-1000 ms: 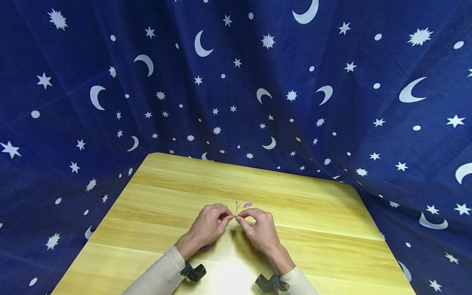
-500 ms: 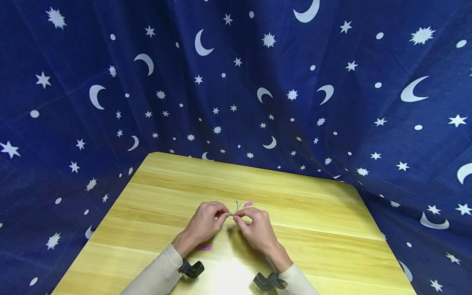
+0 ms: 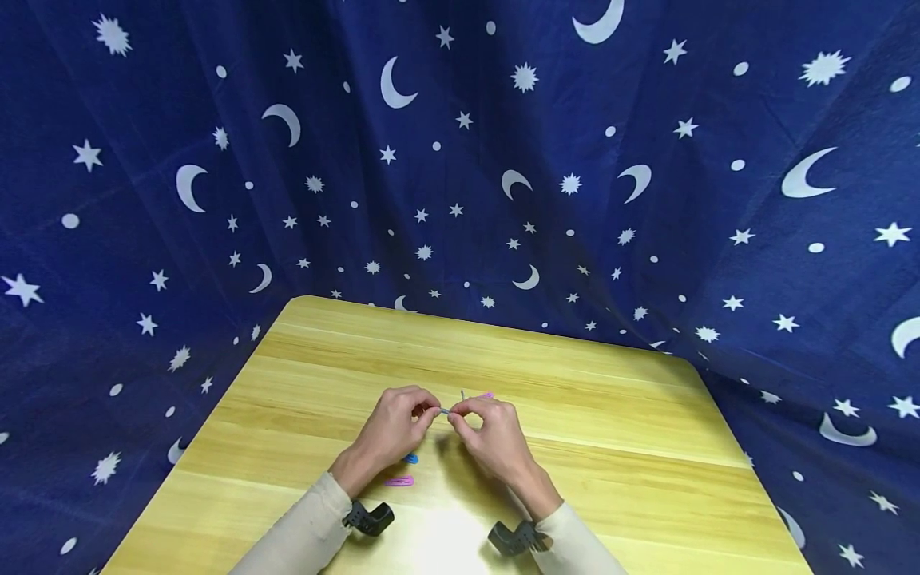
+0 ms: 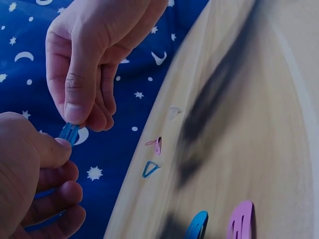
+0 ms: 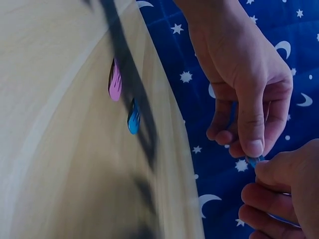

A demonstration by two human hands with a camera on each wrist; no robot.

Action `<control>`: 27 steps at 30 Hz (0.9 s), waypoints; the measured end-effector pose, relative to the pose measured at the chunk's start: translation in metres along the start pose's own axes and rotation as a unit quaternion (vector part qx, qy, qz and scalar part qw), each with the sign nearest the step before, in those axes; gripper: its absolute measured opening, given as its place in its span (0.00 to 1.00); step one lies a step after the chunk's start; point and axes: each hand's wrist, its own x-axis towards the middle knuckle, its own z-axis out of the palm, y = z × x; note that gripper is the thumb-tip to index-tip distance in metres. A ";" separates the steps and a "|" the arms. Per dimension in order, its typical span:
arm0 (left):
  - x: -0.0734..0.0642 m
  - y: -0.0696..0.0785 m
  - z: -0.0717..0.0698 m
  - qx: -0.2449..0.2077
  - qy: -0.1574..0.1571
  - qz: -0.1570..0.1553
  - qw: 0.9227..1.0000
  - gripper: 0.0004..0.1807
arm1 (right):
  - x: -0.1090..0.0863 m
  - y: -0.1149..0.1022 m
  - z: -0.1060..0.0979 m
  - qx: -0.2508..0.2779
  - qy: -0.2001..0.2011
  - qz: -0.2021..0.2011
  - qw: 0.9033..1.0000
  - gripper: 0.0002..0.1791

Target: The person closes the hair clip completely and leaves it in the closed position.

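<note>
Between both hands, raised above the wooden table, is a small blue snap hair clip. My left hand pinches one end of it between thumb and forefinger. The other end is pinched by the thumb and fingertips of my right hand. Fingertips cover much of the clip, so whether it is snapped or unsnapped cannot be told. Beside the left wrist lie a blue hair clip and a pink hair clip, both flat on the table.
Beyond the hands lie another pink clip, a bent-open blue clip and a small pale object. The wooden table ends at a blue curtain with moons and stars. Black camera mounts sit on both wrists.
Both hands have shifted left and slightly away, still pinching the clip. The blue clip by my left wrist has come into sight, and my right hand now covers more of the far clips.
</note>
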 end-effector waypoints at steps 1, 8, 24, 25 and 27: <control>0.000 0.000 -0.001 0.000 0.003 0.000 1.000 0.04 | 0.001 0.000 0.000 0.001 -0.002 -0.001 1.000 0.03; 0.002 -0.005 -0.005 0.008 0.011 0.005 1.000 0.04 | 0.008 -0.001 0.004 -0.010 -0.011 -0.006 1.000 0.03; -0.002 -0.011 -0.015 0.013 0.007 -0.015 1.000 0.05 | 0.016 -0.005 0.014 0.001 -0.020 -0.023 1.000 0.02; -0.002 -0.011 -0.015 0.015 0.008 -0.017 1.000 0.05 | 0.017 -0.006 0.015 0.002 -0.021 -0.023 1.000 0.02; -0.003 -0.013 -0.017 0.017 0.009 -0.019 1.000 0.05 | 0.018 -0.007 0.017 -0.001 -0.020 -0.021 1.000 0.02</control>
